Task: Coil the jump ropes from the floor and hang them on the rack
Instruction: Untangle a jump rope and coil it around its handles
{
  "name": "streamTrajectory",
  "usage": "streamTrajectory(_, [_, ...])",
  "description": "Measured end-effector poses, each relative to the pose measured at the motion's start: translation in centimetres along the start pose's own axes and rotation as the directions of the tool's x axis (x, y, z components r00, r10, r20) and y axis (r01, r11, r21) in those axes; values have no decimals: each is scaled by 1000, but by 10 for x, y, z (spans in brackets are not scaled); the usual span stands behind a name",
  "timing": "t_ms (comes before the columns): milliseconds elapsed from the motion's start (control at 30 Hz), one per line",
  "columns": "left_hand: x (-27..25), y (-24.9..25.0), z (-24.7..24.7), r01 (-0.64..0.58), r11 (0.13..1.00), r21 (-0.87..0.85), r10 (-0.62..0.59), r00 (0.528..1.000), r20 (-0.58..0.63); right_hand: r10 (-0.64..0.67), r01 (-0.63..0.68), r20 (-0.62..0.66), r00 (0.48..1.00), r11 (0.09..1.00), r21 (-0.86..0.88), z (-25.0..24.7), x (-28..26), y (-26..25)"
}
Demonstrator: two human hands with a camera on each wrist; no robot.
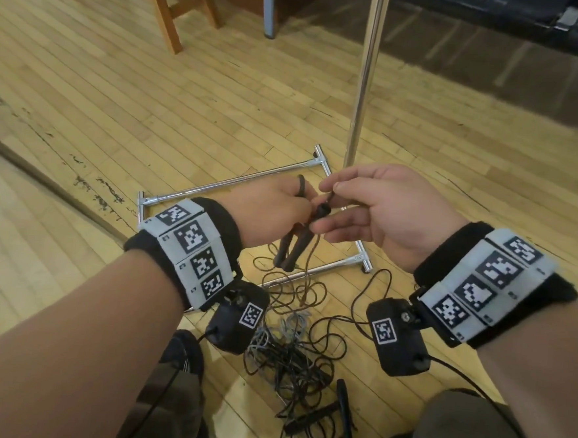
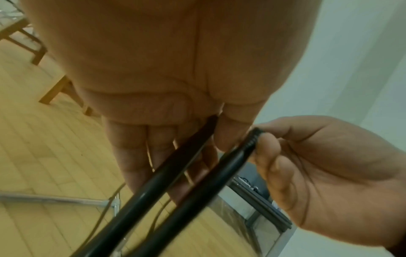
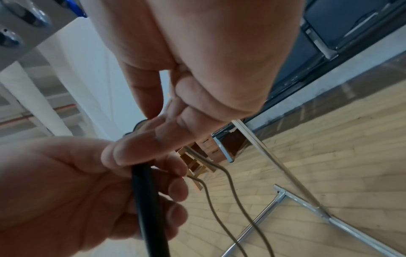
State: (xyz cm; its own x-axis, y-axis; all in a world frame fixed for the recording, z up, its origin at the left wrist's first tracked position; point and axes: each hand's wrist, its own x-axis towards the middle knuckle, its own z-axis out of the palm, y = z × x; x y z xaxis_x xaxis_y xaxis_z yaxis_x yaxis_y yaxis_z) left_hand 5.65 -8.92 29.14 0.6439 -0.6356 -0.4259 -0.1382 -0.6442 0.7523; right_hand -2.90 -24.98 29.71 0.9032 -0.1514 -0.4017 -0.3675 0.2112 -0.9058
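My left hand [image 1: 290,203] grips two dark jump rope handles [image 1: 294,248] that hang down side by side; they show as black rods [image 2: 175,172] in the left wrist view. My right hand [image 1: 321,207] pinches the ribbed top end of one handle [image 2: 252,137] between thumb and fingers. Thin brown cord [image 3: 222,205] runs from the handles down to a tangle of ropes [image 1: 288,352] on the wooden floor. The chrome rack stands just beyond my hands, its pole [image 1: 365,80] upright and its base frame [image 1: 235,181] on the floor.
More black handles [image 1: 343,404] lie in the tangle near my knees [image 1: 464,433]. Wooden chair legs [image 1: 172,15] stand at the back left. A dark padded unit [image 1: 500,14] runs along the back right. A dark strip [image 1: 44,181] crosses the floor at left.
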Motion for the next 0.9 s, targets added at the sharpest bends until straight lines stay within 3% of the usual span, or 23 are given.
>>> streamTrajectory(100, [-4,-1,-1,-4,961,-276,3,1000,-2,-16,14,20,1000,996,84,8,-1,-1])
streamTrajectory(200, [-9,1,-4,-44,942,-332,57,998,30,-47,46,26,999,997,61,13,-3,-1])
streamTrajectory(300, [-10,2,-4,-68,985,-161,75,996,37,-120,119,5,993,976,-183,15,-7,-3])
streamTrajectory(400, [-10,3,-2,-50,996,74,50,999,7,-229,204,28,973,797,-568,18,-13,-2])
streamTrajectory(467, [-12,4,0,-48,982,184,52,999,-15,-272,235,59,961,682,-692,21,-16,-2])
streamTrajectory(700, [-18,9,2,-4,946,324,-10,999,43,-225,165,51,973,522,-837,17,-20,0])
streamTrajectory(800, [-21,10,2,-34,938,344,-14,991,135,-195,143,52,979,491,-859,11,-18,1])
streamTrajectory(900, [-23,12,3,-63,929,365,-20,975,220,-83,130,101,991,564,-815,10,-18,1])
